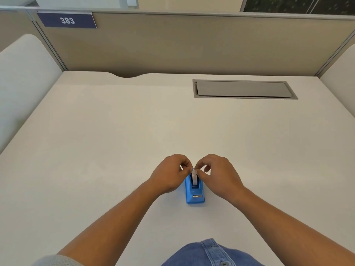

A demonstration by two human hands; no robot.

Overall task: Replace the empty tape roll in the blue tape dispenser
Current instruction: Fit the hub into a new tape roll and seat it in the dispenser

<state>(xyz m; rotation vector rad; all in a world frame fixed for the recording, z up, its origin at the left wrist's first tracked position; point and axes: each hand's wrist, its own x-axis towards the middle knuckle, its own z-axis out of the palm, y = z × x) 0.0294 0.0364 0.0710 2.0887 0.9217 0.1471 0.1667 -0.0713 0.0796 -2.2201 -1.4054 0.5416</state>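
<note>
One dispenser: the blue tape dispenser (194, 192) stood on the desk (115, 131) at about 6 o'clock, its metal cutter facing the person.
Cradle contents: a white tape roll (194, 177) sat upright in its slot; whether empty core or fresh roll could not be told.
Left hand (169, 175): fingertips pinched at the roll's top, from 9 o'clock.
Right hand (219, 175): fingertips likewise pinched at the top, from 3 o'clock.
Progress: probably the roll was being lifted out or seated; no second roll was visible, so the stage stayed uncertain.
Desk hatch (244, 89): at 1 o'clock, lid closed, contents hidden.
Partition sign (67, 20): at 11 o'clock, read 383.
</note>
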